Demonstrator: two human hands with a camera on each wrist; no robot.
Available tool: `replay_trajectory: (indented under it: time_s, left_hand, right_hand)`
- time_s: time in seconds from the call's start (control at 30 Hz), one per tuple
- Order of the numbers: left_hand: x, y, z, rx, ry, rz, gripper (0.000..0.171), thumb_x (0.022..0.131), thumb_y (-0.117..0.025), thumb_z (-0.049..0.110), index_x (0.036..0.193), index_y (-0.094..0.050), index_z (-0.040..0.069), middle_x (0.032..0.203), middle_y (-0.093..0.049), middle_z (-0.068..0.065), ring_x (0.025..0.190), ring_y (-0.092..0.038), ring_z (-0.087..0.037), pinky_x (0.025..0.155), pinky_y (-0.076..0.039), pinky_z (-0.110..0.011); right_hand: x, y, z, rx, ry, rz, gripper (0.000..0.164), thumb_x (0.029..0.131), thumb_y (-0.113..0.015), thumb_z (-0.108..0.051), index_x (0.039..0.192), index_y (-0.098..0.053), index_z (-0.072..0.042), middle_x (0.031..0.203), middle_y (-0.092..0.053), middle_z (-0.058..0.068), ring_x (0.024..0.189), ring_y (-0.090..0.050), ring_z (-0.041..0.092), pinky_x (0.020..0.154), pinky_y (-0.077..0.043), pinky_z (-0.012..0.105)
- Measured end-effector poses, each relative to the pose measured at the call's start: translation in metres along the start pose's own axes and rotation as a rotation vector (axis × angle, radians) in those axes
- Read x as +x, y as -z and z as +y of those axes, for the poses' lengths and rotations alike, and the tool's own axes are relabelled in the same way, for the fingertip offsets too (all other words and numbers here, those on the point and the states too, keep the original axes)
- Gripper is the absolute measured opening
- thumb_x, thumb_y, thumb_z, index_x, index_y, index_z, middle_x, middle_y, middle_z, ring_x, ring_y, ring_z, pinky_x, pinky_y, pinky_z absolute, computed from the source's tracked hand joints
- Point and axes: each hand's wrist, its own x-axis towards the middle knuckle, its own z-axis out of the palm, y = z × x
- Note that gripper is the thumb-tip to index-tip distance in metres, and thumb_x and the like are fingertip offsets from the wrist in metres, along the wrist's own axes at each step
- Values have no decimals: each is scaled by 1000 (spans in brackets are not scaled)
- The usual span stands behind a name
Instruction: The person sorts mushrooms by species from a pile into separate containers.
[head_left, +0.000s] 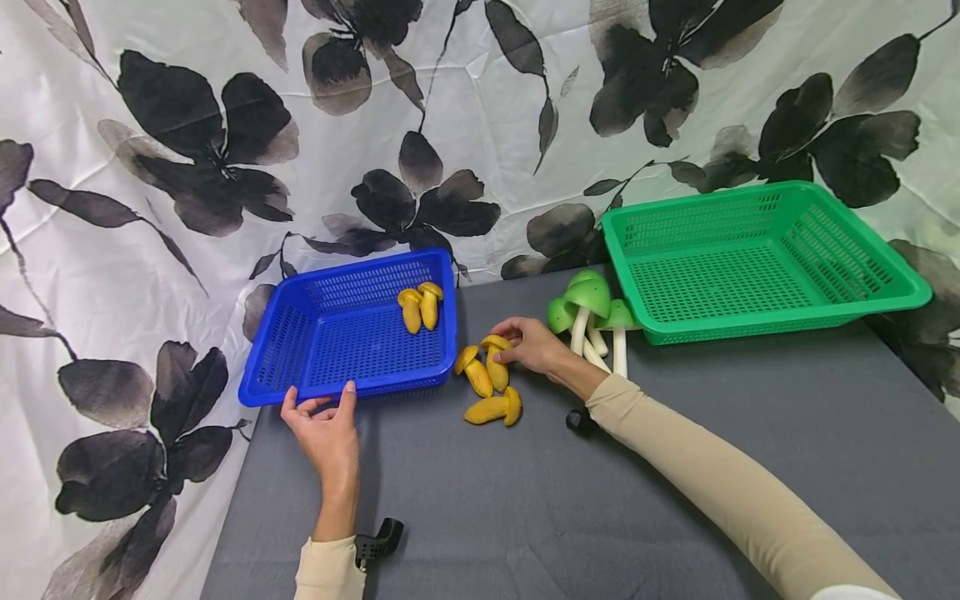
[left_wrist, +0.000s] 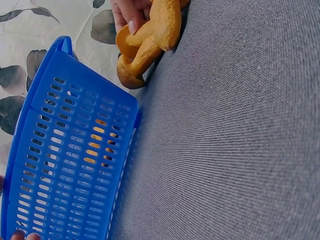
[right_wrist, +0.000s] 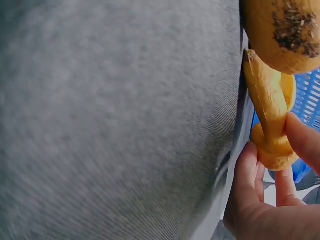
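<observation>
On the grey cloth [head_left: 487,517], nearest, the closest yellow mushroom [head_left: 487,410] lies on its side, long axis running across the view, cap to the right and stem end to the left. Just beyond it is the held yellow mushroom [head_left: 497,372]: its long axis runs near to far, cap on the far side, stem pointing toward the wearer. Whether it touches the cloth cannot be told. The third yellow mushroom [head_left: 477,379] lies just to its left on a slant, cap to the far left, stem end to the near right.

The right hand [head_left: 531,346], reaching in from the right, pinches the held one between thumb and fingers around the cap and upper stem; the rest of the stem sticks out free of the grip.

The left hand [head_left: 330,437] touches the near rim of the blue basket [head_left: 345,385]; whether it grips cannot be told. The basket's right wall stands just beside the third mushroom's cap. Inside, at the right side, two more yellow mushrooms [head_left: 428,307] sit side by side, caps to the far side.

Beyond the right hand's wrist, green mushrooms [head_left: 589,294] with white stems are bunched against the green basket [head_left: 765,323]. A floral curtain [head_left: 465,83] hangs behind everything.
</observation>
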Motion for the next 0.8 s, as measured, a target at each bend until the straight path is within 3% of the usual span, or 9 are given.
replay_trajectory:
  time_s: [0.2,0.43,0.8]
  left_hand:
    - [0,0,-1,14,-6,3,90,87,-82,36,155,-25,19,116,-51,-11,68,-52,-10,60,-41,-21]
    - [-1,0,-2,11,-12,12,89,86,-82,37,154,-27,19,115,-52,-10,68,-52,-9,61,-41,-21]
    - [-2,-1,-4,13,-16,15,90,87,-82,38,154,-27,17,114,-51,-10,73,-54,-17,62,-42,-22]
  right_hand:
    - [0,1,-2,64,-6,-6,40,91,-74,0,129,-62,-3,124,-62,15,108,-62,26,91,-54,35]
    - [0,4,-1,172,-40,-31,48,93,-71,0,139,-56,-1,134,-57,16,111,-62,25,92,-56,35]
    - [-2,9,-14,204,-5,20,41,95,-73,-10,135,-62,-10,130,-62,10,109,-64,24,93,-56,44]
